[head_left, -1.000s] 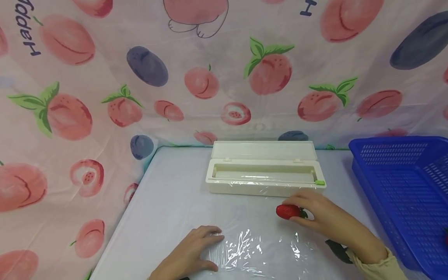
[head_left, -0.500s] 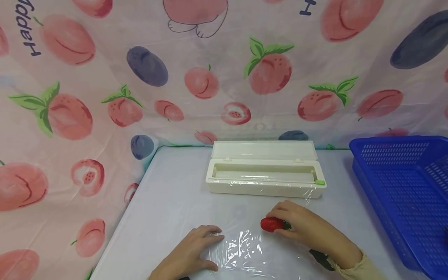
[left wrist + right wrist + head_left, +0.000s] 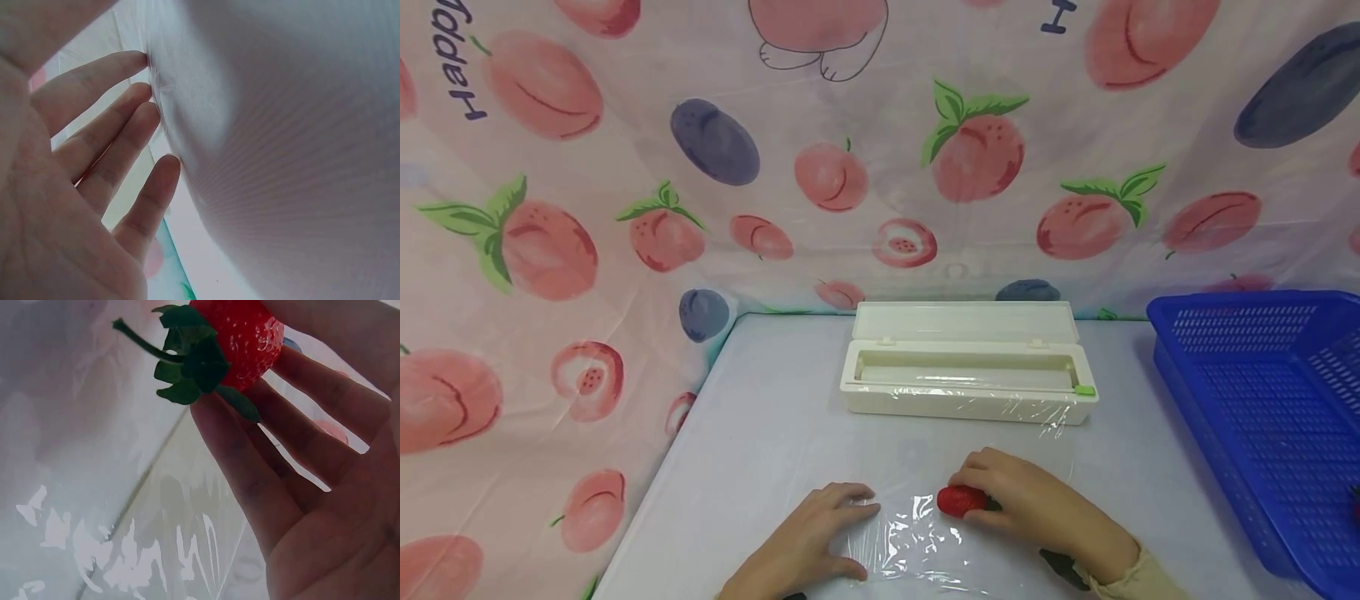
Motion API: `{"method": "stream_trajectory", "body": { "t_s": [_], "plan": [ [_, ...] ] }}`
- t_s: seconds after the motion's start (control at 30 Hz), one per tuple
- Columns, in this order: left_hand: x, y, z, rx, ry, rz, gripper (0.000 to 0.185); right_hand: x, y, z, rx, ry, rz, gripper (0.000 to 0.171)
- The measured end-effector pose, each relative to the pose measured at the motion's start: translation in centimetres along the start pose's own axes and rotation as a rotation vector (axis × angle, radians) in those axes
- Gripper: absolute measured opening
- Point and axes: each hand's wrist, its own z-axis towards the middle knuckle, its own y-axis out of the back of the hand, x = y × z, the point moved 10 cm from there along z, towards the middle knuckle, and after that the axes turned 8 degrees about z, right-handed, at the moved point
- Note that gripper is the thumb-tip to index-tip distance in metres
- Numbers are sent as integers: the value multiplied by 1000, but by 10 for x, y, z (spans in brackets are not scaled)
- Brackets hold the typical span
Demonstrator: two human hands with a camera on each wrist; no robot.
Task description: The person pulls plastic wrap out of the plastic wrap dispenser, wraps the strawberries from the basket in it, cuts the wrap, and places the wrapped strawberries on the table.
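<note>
Head view: table, then cling film pinned by the flat, spread left hand. Right hand pinches the strawberry, moved from beside the dispenser box onto the film, ready for wrapping.

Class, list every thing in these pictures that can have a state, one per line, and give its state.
Dispenser box: lid open, film drawn out at the front.
Film: spread on the table, wrinkled.
Strawberry: whole, stem on, held over the film.
Left hand: flat, pressing the film.
Right hand: gripping the strawberry.
Basket: upright.
</note>
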Motion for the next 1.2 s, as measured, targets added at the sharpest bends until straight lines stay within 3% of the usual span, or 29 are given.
{"method": "stream_trajectory", "body": {
  "t_s": [0.23, 0.53, 1.2],
  "plan": [
    [0, 0, 0, -14, -22, 10, 70, 1, -10, 3, 66, -44, 15, 27],
    [-2, 1, -2, -51, -59, 25, 70, 3, -24, 3, 75, 4, -2, 27],
    [2, -3, 1, 23, 8, -6, 70, -2, -30, 1, 71, -9, -12, 32]
  ]
}}
